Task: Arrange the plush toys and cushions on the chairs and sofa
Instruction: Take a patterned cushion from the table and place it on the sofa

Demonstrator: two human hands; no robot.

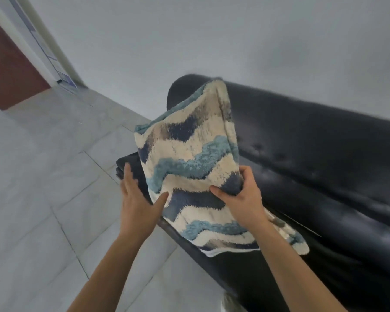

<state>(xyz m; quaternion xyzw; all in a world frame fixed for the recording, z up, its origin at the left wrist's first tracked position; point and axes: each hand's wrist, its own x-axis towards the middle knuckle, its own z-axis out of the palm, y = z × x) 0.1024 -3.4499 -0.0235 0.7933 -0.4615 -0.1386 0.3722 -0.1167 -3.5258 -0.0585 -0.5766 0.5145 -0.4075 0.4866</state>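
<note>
A shaggy cushion with wavy cream, teal and navy bands stands tilted on the left end of a black leather sofa. Its top leans toward the sofa's arm and backrest. My left hand holds its left edge, thumb on the front and fingers behind. My right hand pinches the cushion's right edge, gripping the fabric. The cushion's lower corner rests on the seat near the front edge. No plush toys are in view.
Pale tiled floor spreads to the left of the sofa. A grey wall rises behind it. A dark red door with a pale frame stands at the far left.
</note>
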